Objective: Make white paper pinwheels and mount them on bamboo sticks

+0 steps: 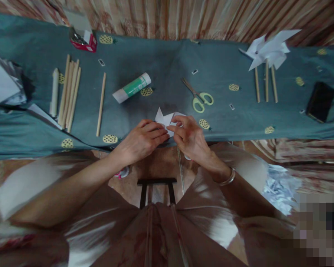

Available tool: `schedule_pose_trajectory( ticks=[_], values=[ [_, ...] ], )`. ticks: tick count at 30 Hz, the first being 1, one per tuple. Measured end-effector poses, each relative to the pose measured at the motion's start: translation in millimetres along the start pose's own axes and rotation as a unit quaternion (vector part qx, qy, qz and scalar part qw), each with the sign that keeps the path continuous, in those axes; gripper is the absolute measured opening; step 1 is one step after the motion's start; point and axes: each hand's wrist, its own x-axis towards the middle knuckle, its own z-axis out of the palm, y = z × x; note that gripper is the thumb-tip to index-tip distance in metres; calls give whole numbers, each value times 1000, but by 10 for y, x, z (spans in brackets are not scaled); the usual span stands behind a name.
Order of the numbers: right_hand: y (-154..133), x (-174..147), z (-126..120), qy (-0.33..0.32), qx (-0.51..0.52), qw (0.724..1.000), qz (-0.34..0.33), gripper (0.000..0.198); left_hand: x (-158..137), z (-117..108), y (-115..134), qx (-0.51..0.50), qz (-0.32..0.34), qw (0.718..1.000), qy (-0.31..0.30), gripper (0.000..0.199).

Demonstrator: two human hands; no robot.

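By the left hand, its grip not discernible, the folded white paper is being touched at the near edge of the tablecloth; by the right hand, it is being held in a narrow pinch

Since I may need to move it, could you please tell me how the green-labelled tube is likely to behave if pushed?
The green-labelled tube would probably roll, being rounded and lying on its side. The cloth beneath looks matte, so it may grip slightly. Its straight, unbent outline suggests a stiff body.
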Motion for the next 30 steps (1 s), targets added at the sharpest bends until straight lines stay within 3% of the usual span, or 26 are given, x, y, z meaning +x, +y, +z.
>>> schedule_pose_trajectory(
  ticks=[4, 16, 24, 30],
  values=[
    [12, -17, 3, -18, 7, 1000, 13, 32, 11, -39, 12, 16, 12, 1000, -6, 27],
    [9, -66, 81, 5, 19, 1000, 19, 34, -6, -12, -4, 38, 27, 999, 7, 26],
    [66, -82, -1, 15, 84, 995, 42, 41, 23, -48, 12, 34, 32, 999, 15, 26],
    [84, -71, 13, 31, 71, 997, 11, 36, 27, -31, 7, 33, 25, 999, 2, 27]
  ],
)
